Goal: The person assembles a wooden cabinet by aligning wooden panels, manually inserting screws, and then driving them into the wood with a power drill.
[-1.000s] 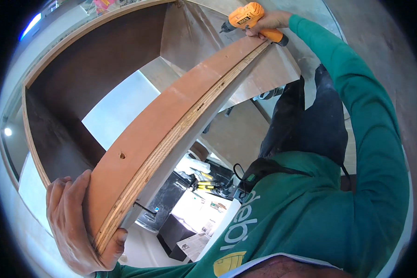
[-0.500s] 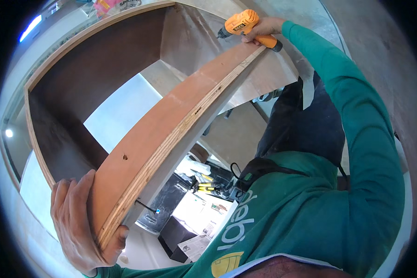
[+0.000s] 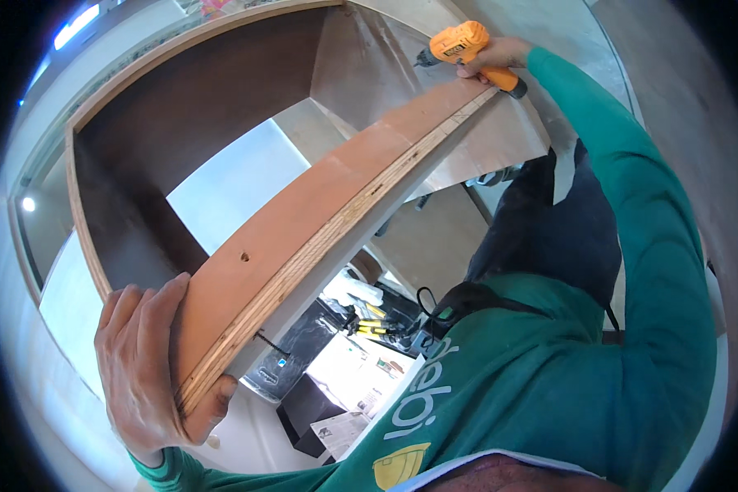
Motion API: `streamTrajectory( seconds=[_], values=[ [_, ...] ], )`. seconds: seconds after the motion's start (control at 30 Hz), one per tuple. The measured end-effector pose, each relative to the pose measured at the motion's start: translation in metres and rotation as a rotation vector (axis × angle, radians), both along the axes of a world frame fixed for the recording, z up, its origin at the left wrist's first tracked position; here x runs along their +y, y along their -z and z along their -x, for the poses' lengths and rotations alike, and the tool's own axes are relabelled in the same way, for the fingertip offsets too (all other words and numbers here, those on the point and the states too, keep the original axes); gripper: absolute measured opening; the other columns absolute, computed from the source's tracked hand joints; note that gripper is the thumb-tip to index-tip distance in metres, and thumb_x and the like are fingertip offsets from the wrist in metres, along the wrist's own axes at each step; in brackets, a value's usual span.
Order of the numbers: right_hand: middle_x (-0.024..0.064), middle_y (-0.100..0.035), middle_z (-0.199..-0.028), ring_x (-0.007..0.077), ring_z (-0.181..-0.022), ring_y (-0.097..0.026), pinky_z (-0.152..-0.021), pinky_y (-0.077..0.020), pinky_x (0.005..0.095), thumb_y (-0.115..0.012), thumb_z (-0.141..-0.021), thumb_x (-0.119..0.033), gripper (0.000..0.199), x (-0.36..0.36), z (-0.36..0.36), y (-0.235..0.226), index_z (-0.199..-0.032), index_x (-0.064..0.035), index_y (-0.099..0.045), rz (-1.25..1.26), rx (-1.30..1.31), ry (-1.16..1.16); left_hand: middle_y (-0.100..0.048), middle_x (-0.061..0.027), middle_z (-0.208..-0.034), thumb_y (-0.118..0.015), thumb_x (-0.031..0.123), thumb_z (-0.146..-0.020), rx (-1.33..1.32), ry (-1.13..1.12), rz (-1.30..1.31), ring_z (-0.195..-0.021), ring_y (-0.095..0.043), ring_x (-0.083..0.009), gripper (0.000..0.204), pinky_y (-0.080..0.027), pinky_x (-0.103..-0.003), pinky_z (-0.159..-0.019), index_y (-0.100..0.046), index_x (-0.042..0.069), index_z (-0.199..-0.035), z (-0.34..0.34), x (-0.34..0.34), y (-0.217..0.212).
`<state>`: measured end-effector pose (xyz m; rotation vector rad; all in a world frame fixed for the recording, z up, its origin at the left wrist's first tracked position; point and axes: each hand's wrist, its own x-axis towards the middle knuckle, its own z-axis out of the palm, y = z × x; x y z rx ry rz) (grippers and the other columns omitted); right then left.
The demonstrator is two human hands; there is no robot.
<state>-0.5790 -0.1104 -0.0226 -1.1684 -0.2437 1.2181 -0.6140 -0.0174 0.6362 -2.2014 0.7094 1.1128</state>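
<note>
A: Where does the plywood board (image 3: 320, 221) sit against the hands?

B: It runs as a long strip from lower left to upper right. The left hand (image 3: 152, 361) clamps its near end: fingers (image 3: 131, 316) wrapped over the broad brown face, pressed side by side, thumb under the layered edge. At the far end the right hand (image 3: 492, 59) is closed round the grip of an orange cordless drill (image 3: 459, 45), just above the board's far tip. The drill's nose points left, toward the cabinet's inner panel.

A: Materials, shapes?

B: Board: smooth reddish-brown face, pale striped ply edge, one small round hole (image 3: 244, 257) near the left hand, a dark slot midway along the edge. It lies across the open front of a wooden cabinet frame (image 3: 180, 98), dark brown inside, pale rim. It looks bowed, but that is the lens. Drill: orange body, black chuck. Green long sleeves on both arms.

A: Below?

B: On the floor, a black case (image 3: 303, 406), white papers (image 3: 357, 377), yellow-handled pliers (image 3: 369, 328), well below the board.

A: Against the earlier pictures?

B: Little change. Left grip the same. The drill has edged slightly left and lower along the far end; the board keeps its line.
</note>
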Motion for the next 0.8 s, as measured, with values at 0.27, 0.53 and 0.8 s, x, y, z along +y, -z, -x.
streamTrajectory(
  seconds=[0.27, 0.53, 0.8],
  values=[
    [-0.0012, -0.062, -0.078, 0.0089, -0.069, -0.06, -0.066, -0.0524, 0.0267, -0.079, -0.094, -0.032, 0.026, -0.01, 0.014, -0.007, -0.1, -0.0091, -0.068, -0.093, 0.002, 0.18, -0.057, -0.0164, -0.081, -0.067, 0.058, -0.075, 0.009, -0.023, 0.048, -0.072, -0.052, -0.0329, 0.08, -0.042, -0.047, -0.069, -0.062, -0.008, -0.119, -0.002, 0.0, 0.0],
    [-0.0012, -0.068, -0.096, 0.0123, -0.086, -0.064, -0.082, -0.0516, 0.0299, -0.081, -0.09, -0.047, 0.051, -0.074, 0.06, -0.031, -0.122, -0.008, -0.069, 0.105, -0.207, 0.584, -0.058, -0.0177, -0.084, -0.06, 0.064, -0.08, 0.026, -0.007, 0.071, -0.074, -0.056, -0.0339, 0.083, -0.043, -0.046, -0.071, -0.061, -0.008, -0.121, 0.006, 0.009, -0.011],
    [0.0006, -0.068, -0.108, 0.0113, -0.099, -0.064, -0.089, -0.0515, 0.0293, -0.074, -0.098, -0.02, 0.029, -0.115, 0.216, -0.188, -0.122, -0.0033, -0.067, 0.032, -0.276, 0.857, -0.066, -0.023, -0.096, -0.058, 0.067, -0.085, 0.04, 0.057, 0.053, -0.089, -0.066, -0.0388, 0.086, -0.051, -0.047, -0.081, -0.059, -0.008, -0.126, 0.008, 0.007, -0.011]
  ],
)
